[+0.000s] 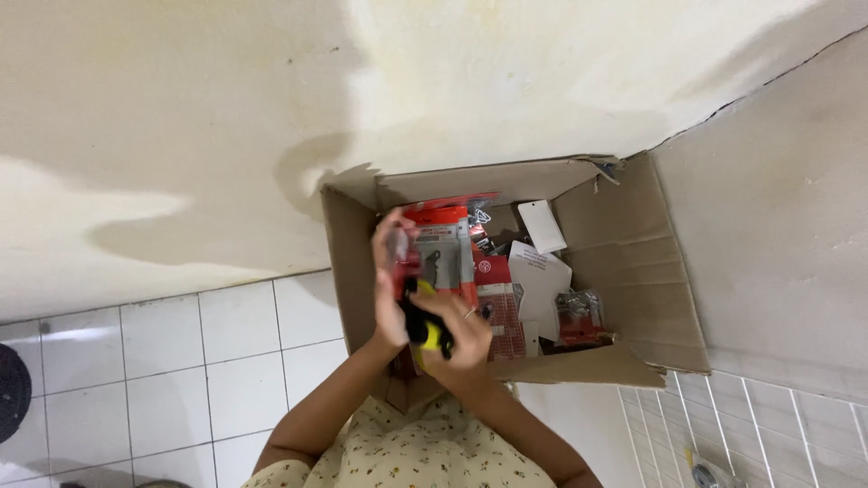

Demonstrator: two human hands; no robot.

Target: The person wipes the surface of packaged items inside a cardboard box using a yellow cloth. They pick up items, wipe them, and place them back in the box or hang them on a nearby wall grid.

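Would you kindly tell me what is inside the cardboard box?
The cardboard box holds red blister packs, white cards and bagged parts. Whatever lies beneath them, or behind the hands, is hidden.

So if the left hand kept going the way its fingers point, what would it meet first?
Probably the red blister pack that the left hand already touches; beyond it stands the cardboard box back wall, though depth is hard to judge.

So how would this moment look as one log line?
left hand: holds red blister pack | right hand: holds black-and-yellow tool | over open cardboard box
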